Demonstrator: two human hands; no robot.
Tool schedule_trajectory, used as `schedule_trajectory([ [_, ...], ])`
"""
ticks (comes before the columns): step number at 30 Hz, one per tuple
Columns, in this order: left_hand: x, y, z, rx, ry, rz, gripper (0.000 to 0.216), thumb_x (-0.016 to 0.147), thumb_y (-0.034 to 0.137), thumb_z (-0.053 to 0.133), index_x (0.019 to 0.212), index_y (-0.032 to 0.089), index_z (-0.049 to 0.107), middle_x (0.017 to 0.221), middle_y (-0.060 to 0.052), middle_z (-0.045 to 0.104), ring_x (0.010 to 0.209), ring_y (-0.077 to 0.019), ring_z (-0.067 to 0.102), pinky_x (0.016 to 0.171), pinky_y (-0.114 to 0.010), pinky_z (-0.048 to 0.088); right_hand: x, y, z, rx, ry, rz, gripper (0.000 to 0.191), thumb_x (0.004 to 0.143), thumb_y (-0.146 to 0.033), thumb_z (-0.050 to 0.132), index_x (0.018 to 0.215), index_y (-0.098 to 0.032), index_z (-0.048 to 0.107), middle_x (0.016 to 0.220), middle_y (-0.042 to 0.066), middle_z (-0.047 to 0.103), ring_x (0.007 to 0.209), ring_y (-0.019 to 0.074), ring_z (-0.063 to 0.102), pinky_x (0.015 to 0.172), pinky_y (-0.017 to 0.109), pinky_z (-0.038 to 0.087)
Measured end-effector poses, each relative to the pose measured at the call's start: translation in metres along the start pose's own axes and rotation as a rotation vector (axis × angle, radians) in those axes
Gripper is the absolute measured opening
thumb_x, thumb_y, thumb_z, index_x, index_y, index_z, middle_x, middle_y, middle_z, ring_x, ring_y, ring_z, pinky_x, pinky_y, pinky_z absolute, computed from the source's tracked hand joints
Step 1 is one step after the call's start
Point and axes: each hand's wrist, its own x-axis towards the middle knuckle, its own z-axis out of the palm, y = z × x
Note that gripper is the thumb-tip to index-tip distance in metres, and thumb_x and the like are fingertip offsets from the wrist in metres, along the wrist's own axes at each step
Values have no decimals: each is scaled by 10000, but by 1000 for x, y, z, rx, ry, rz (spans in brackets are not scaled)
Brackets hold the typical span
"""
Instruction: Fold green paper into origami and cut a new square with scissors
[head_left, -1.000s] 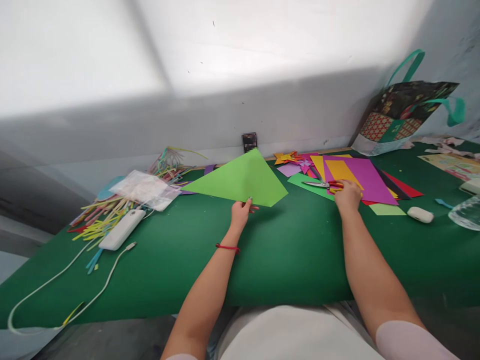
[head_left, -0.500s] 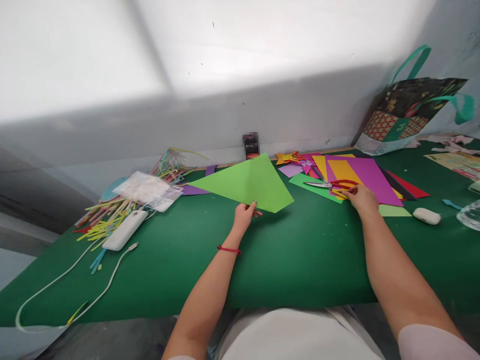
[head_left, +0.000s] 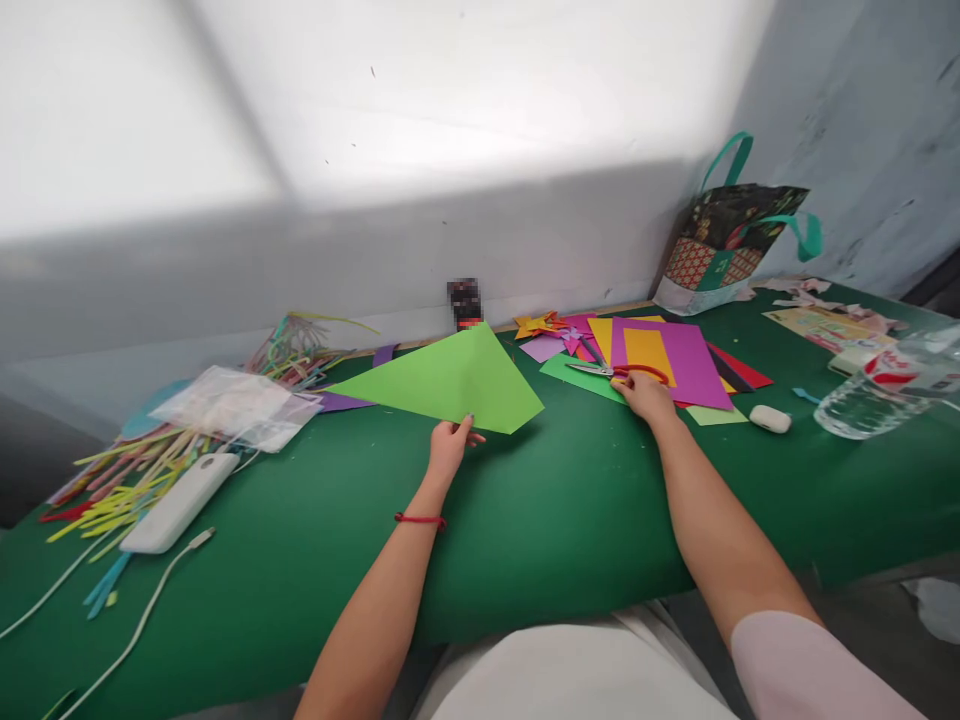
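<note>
My left hand [head_left: 448, 450] pinches the lower edge of a bright green sheet of paper [head_left: 450, 385], held tilted above the table with a pointed corner to the left. A red cord circles that wrist. Further right, my right hand [head_left: 646, 397] has its fingers closed on the handles of a pair of scissors [head_left: 639, 372], red and yellow. Their blades point left over a darker green sheet [head_left: 581, 378]. Under and beside the scissors lie a purple sheet [head_left: 701, 365] and a yellow rectangle [head_left: 651, 350]. The fingertips of my right hand are partly hidden.
Folded paper stars [head_left: 540, 325] sit by the wall. Paper strips [head_left: 135, 490], a clear plastic bag [head_left: 240, 405] and a white power bank [head_left: 180, 503] with cable lie left. Rightward are a white case [head_left: 770, 419], a water bottle [head_left: 862, 400] and a patterned bag [head_left: 712, 250].
My view has turned to the right, bringing the whole bottle into sight. Both hands keep their hold on the green sheet and the scissors, with little other movement.
</note>
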Motion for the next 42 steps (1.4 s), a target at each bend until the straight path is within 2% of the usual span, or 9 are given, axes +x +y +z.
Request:
schedule_trajectory([
  [8, 1, -1, 1, -56, 1, 5, 188, 714, 252, 656, 587, 140, 576, 425, -39, 601, 432, -169, 597, 468, -251, 437, -3, -5, -3, 114, 103, 114, 319, 860, -445, 449, 854, -163, 599, 817, 135, 656, 776, 245, 605, 615, 313, 389],
  [14, 1, 0, -1, -66, 12, 12, 208, 743, 279, 624, 600, 135, 582, 425, -46, 603, 437, -165, 598, 479, -254, 452, -22, -18, -15, 427, 602, 191, 372, 901, -477, 303, 795, -183, 505, 759, 98, 599, 698, 214, 564, 591, 307, 365],
  [17, 2, -2, -3, -99, 19, 8, 271, 723, 339, 653, 567, 157, 526, 415, -42, 592, 415, -158, 584, 469, -253, 446, -38, -35, -13, 735, 699, 119, 455, 855, -627, 278, 701, -219, 409, 643, 32, 502, 615, 172, 502, 559, 294, 372],
  [19, 3, -4, -4, -153, 23, 5, 327, 715, 394, 657, 561, 177, 466, 419, -33, 585, 417, -160, 586, 469, -257, 440, -48, -50, -6, 994, 618, 54, 473, 800, -689, 347, 660, -236, 352, 565, -32, 383, 506, 131, 405, 493, 277, 341],
  [22, 5, -5, -6, -285, 46, 5, 384, 695, 449, 662, 573, 196, 400, 450, -6, 572, 476, -174, 613, 506, -275, 450, -61, -74, 9, 1346, 319, -36, 499, 745, -712, 437, 631, -246, 298, 517, -83, 245, 398, 85, 229, 389, 250, 240],
  [26, 6, -4, -10, -471, 88, 60, 329, 679, 400, 681, 583, 186, 451, 599, -16, 616, 720, -181, 656, 671, -298, 488, -82, -100, 26, 1526, 29, -103, 503, 686, -686, 553, 614, -245, 322, 485, -99, 208, 368, 66, 176, 342, 232, 190],
  [31, 0, -5, -7, -566, 33, 60, 316, 655, 324, 719, 539, 191, 456, 661, -21, 629, 880, -182, 633, 813, -309, 469, -114, -121, 39, 1546, -253, -232, 444, 696, -613, 600, 586, -246, 377, 454, -86, 255, 347, 75, 242, 341, 243, 257],
  [36, -11, -3, 1, -532, -145, 36, 239, 644, 348, 739, 765, 160, 654, 909, -97, 701, 972, -220, 627, 870, -347, 456, -136, -127, 45, 1425, -477, -374, 459, 729, -562, 562, 453, -234, 398, 414, -36, 317, 372, 102, 323, 385, 287, 345],
  [42, -11, -2, -2, -529, -209, 57, 328, 605, 397, 767, 818, 158, 697, 970, -125, 705, 1018, -248, 618, 907, -365, 444, -128, -119, 44, 1275, -682, -428, 394, 680, -581, 594, 622, -191, 598, 559, 24, 532, 482, 138, 479, 452, 293, 429],
])
